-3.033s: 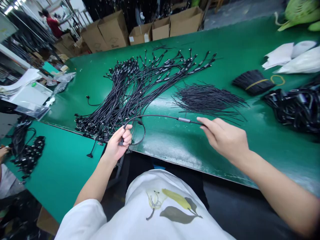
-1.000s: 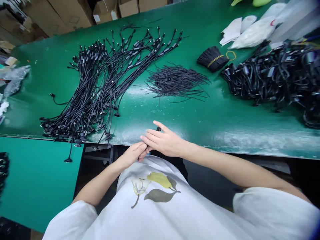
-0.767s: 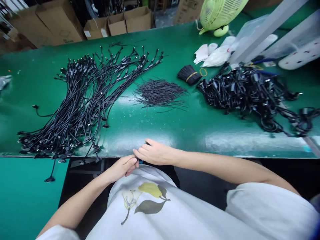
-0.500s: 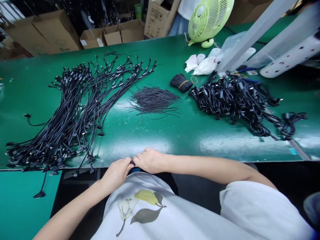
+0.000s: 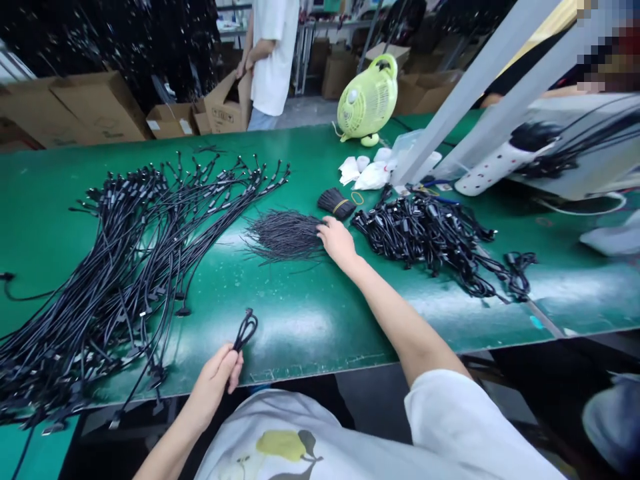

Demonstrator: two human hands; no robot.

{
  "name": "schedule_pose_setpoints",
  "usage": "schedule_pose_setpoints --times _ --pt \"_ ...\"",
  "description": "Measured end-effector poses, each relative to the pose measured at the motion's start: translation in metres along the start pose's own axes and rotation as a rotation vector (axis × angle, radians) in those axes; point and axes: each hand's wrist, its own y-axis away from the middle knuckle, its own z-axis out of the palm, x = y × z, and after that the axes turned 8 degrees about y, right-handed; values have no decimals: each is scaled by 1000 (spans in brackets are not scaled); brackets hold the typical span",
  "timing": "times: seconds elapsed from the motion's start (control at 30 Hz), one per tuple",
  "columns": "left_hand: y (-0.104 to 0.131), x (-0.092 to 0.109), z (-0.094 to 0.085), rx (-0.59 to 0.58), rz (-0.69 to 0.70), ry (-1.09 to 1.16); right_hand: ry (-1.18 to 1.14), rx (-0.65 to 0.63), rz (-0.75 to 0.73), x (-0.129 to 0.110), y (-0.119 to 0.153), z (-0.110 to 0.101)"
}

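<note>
My left hand (image 5: 220, 373) is closed around a folded black cable (image 5: 246, 329), whose loop sticks up over the front of the green table (image 5: 310, 333). Farther up, my right hand (image 5: 336, 239) touches the right end of a loose pile of thin black ties (image 5: 285, 236); its fingertips are pressed together there, and whether a tie is between them is too small to tell. Just beyond that hand lies a bundle of black ties (image 5: 336, 203) held by a yellow band. Many long, straight black cables (image 5: 125, 267) spread over the left side.
Coiled black cables (image 5: 430, 233) form a heap on the right. Behind them are white wrappers (image 5: 373, 175), slanted grey posts (image 5: 465, 100) and a green fan (image 5: 367, 100). A person (image 5: 273, 60) stands behind the table near cardboard boxes (image 5: 105, 110).
My hands have moved apart. The right one has reached forward to the tie pile, the left one now shows the folded cable. The view has tilted up, and more of the person behind shows.
</note>
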Motion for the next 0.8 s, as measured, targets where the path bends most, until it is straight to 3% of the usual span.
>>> schedule_pose_setpoints --times 0.17,0.27,0.4,0.5,0.6,0.67,0.73,0.8 --pt "1 1 9 23 -53 238 58 45 -7 5 0 13" --pt "0 7 12 65 -60 387 63 67 47 4 11 3" --pt "3 12 22 32 -56 433 20 116 148 -6 42 -19" --pt "4 15 34 -34 -41 449 -290 146 132 -46 84 -34" --pt "2 18 45 -121 -10 468 -743 -71 -81 -104 131 -42" --pt "0 19 48 -128 20 466 -904 -198 -188 -136 157 -45" --pt "0 18 47 -81 78 428 -881 -179 -273 -155 174 -49" --pt "0 16 43 -15 143 340 -671 -39 -405 -161 180 -53"
